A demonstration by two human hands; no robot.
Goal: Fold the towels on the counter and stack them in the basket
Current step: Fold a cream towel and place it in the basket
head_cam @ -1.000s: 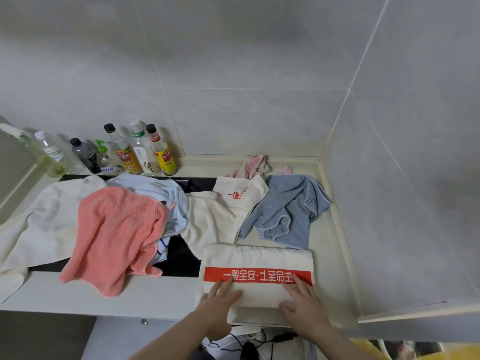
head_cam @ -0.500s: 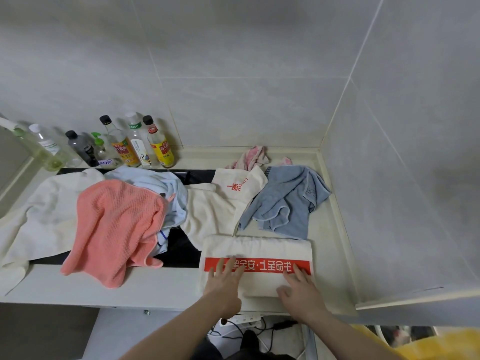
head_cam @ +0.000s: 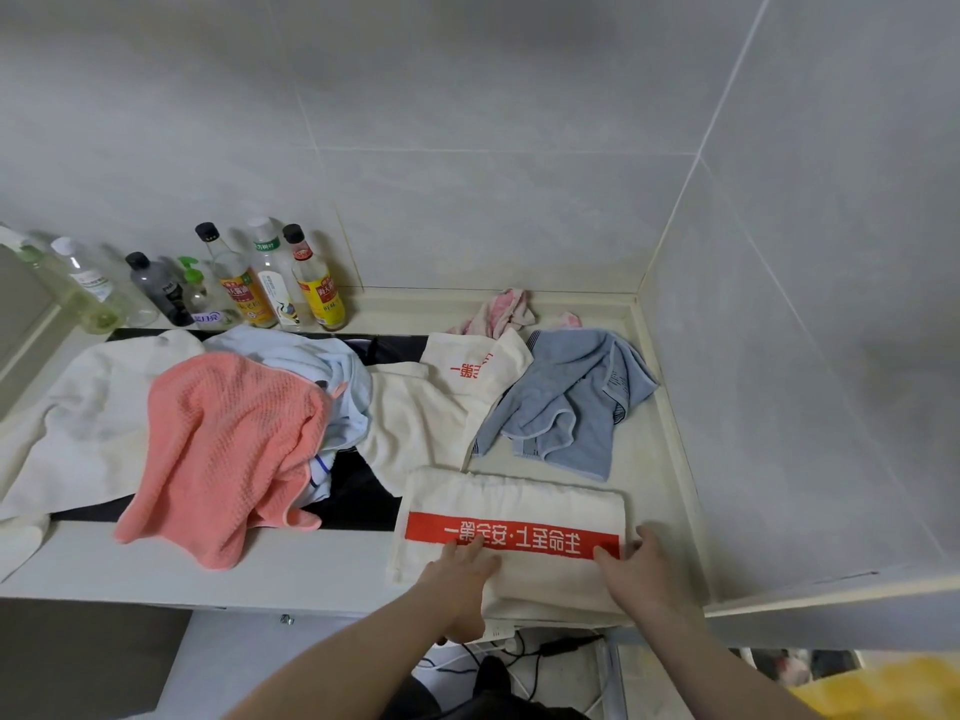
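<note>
A folded white towel with a red printed band point(head_cam: 514, 511) lies at the counter's front edge, right of centre. My left hand point(head_cam: 457, 579) rests on its near left part, fingers straight on the cloth. My right hand point(head_cam: 641, 571) presses flat on its near right end, fingers spread. Unfolded towels lie behind and to the left: a coral waffle towel point(head_cam: 223, 449), a light blue one point(head_cam: 322, 366), a large white one point(head_cam: 78, 423), a white one with red print point(head_cam: 441, 413) and a grey-blue one point(head_cam: 571, 402). No basket is plainly in view.
Several bottles point(head_cam: 270, 283) stand along the back wall at the left. A pink-and-white cloth point(head_cam: 504, 314) sits at the back. A black cooktop point(head_cam: 353, 496) shows under the towels. Tiled walls close off the back and right. A blurred yellow thing point(head_cam: 883, 688) is at the lower right.
My right hand has slid rightward to the folded towel's right end. My left hand shifted a little on its left part. The towel lies where it was.
</note>
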